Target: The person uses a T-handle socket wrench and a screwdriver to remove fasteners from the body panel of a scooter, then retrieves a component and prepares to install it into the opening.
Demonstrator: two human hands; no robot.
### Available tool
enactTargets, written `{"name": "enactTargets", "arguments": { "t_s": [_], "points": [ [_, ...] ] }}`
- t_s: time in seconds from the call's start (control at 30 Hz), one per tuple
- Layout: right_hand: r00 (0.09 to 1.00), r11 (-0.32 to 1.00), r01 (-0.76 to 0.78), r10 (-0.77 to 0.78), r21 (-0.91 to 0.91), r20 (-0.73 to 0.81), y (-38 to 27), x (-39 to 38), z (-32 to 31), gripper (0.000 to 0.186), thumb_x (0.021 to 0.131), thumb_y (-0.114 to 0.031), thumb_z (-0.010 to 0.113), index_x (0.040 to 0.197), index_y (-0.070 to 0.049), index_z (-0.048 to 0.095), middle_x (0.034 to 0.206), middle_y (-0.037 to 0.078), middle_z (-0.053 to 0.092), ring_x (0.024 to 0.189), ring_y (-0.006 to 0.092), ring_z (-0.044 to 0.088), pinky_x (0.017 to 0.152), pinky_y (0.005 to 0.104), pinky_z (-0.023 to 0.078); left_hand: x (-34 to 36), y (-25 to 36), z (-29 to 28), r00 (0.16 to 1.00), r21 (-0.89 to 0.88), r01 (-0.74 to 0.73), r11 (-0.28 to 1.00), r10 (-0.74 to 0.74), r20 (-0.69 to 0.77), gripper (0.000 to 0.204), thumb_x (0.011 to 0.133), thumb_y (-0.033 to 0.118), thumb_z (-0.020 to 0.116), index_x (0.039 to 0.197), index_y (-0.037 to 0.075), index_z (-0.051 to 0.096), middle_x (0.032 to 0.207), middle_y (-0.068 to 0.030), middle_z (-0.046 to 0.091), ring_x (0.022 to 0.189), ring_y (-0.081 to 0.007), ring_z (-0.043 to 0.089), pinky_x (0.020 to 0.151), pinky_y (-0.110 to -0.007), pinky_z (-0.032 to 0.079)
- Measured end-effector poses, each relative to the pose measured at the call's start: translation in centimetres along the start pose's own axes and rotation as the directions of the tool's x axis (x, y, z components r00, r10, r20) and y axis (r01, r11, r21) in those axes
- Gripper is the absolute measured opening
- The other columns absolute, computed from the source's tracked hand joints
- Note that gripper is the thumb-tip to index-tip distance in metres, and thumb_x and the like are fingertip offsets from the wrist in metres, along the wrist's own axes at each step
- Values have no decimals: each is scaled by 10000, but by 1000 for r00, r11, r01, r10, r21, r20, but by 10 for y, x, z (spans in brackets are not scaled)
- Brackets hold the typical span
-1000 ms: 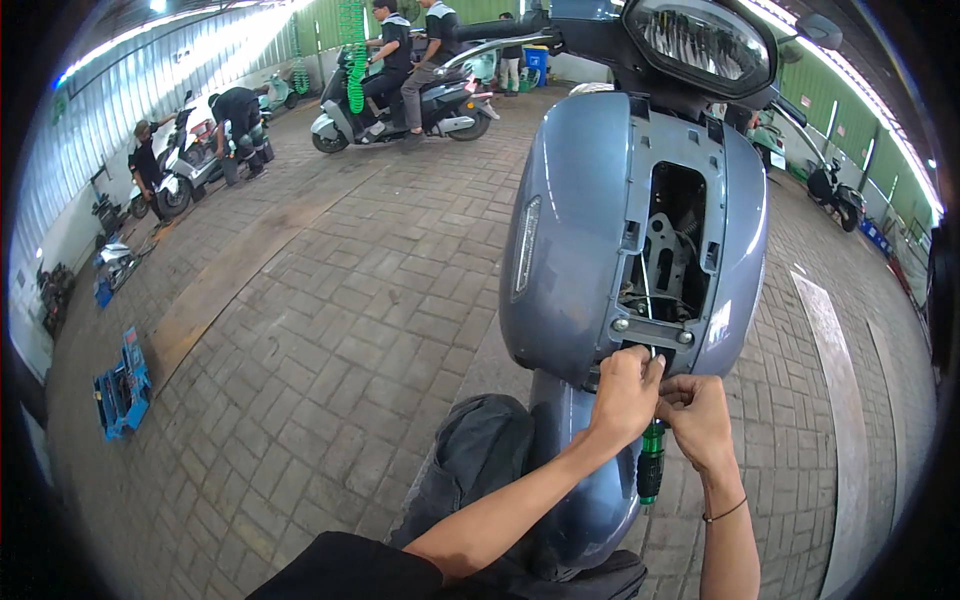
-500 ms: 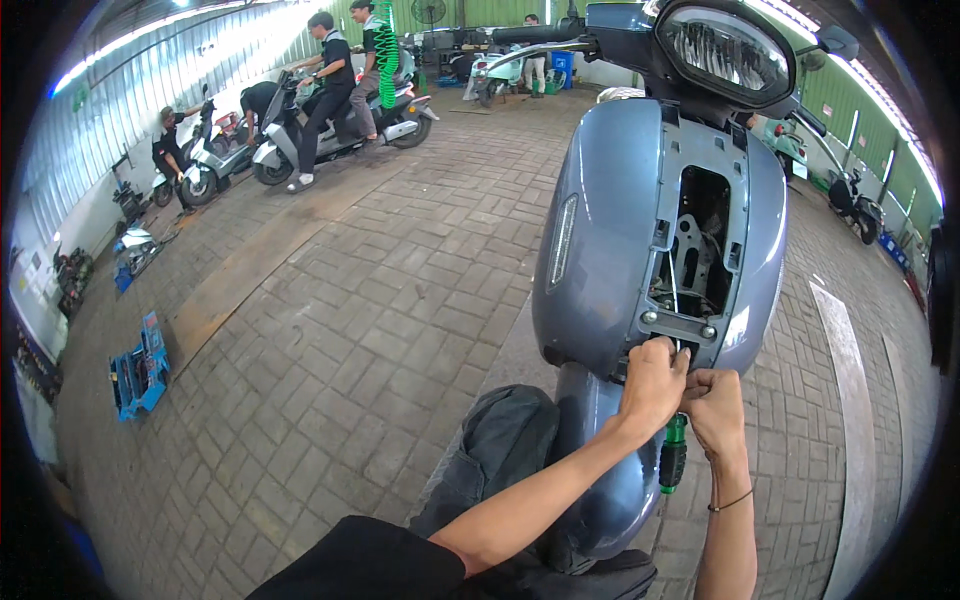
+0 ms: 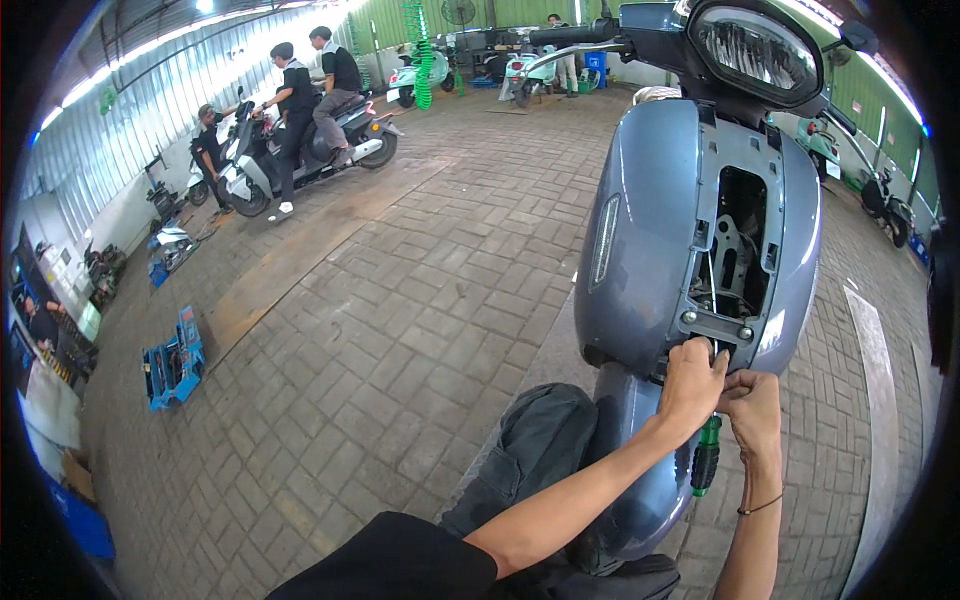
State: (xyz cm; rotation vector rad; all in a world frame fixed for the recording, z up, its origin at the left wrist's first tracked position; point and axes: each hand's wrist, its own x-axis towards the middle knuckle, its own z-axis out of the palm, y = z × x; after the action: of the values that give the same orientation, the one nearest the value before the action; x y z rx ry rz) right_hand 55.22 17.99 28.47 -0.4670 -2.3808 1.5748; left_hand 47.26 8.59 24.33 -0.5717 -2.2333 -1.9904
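The blue-grey scooter front (image 3: 640,230) stands before me, its middle cover off and an oblong opening showing metal parts inside. At the lower end of that opening my left hand (image 3: 690,385) is closed, fingertips tucked under the crosspiece (image 3: 718,326) with two round bolts. My right hand (image 3: 752,408) is closed just beside it, thumb and fingers pinched together. What either pinches is hidden. Below and between the hands hangs a screwdriver (image 3: 707,455) with a green and black handle. A thin light rod (image 3: 712,285) runs up inside the opening, in line with it.
The scooter's front mudguard (image 3: 640,470) lies under my forearm, with my dark-trousered knee (image 3: 535,435) to its left. A blue toolbox (image 3: 173,365) lies open on the brick floor. People sit on or stand by a parked-row scooter (image 3: 310,150) at the far left; a green coiled hose (image 3: 418,55) hangs beyond.
My view has turned left, so the scooter and both hands sit further right in the picture. The hands keep their hold. The far scooter with people has rolled leftward.
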Motion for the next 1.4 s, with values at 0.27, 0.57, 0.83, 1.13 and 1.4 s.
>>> {"name": "enactTargets", "arguments": {
  "t_s": [0.27, 0.57, 0.83, 1.13, 1.4],
  "points": [
    [997, 999, -39, 39, 2, 67, 2, -6, 2, 213, 764, 142, 594, 910, 102, 743, 788, 85, 716, 729, 129, 655, 672, 258, 490, 7, -14, 11, 996, -11, -37, 999, 36, -83, 251, 993, 69, 591, 827, -118, 617, 804, -344, 636, 838, -533, 658, 710, -546, 472],
    [999, 995, 18, -14, -101, 36, 3, -2, 0, 159, 731, 134, 675, 874, 94, 729, 790, 58, 715, 737, 105, 656, 680, 236, 492, 1, -9, 3, 994, 5, -77, 997, 77, -76, 301, 993, 70, 619, 759, -120, 622, 669, -306, 617, 639, -458, 669, 591, -508, 462],
    [1000, 994, -19, 16, 106, 27, 7, -5, -2, 160, 752, 132, 646, 884, 98, 730, 782, 85, 716, 732, 126, 660, 714, 265, 519, 4, -17, 13, 977, 39, -144, 989, 148, -156, 294, 992, 70, 617, 762, -112, 602, 699, -312, 632, 676, -489, 659, 628, -523, 471],
    [997, 995, 21, -28, 95, 67, 5, -8, 1, 161, 743, 119, 706, 902, 99, 730, 803, 107, 735, 734, 133, 672, 705, 265, 512, 8, -4, -8, 998, 35, -17, 999, 15, 55, 287, 951, 71, 657, 739, -117, 615, 704, -315, 637, 709, -469, 694, 648, -503, 499],
    [996, 989, -22, 10, 143, 84, 19, -4, -10, 212, 802, 81, 724, 1012, 107, 725, 838, 120, 749, 754, 165, 695, 697, 292, 523, 14, -10, -6, 991, 0, -40, 999, 40, 125, 292, 926, 136, 646, 782, -117, 660, 713, -321, 630, 695, -426, 713, 669, -517, 503]
  ]
}}
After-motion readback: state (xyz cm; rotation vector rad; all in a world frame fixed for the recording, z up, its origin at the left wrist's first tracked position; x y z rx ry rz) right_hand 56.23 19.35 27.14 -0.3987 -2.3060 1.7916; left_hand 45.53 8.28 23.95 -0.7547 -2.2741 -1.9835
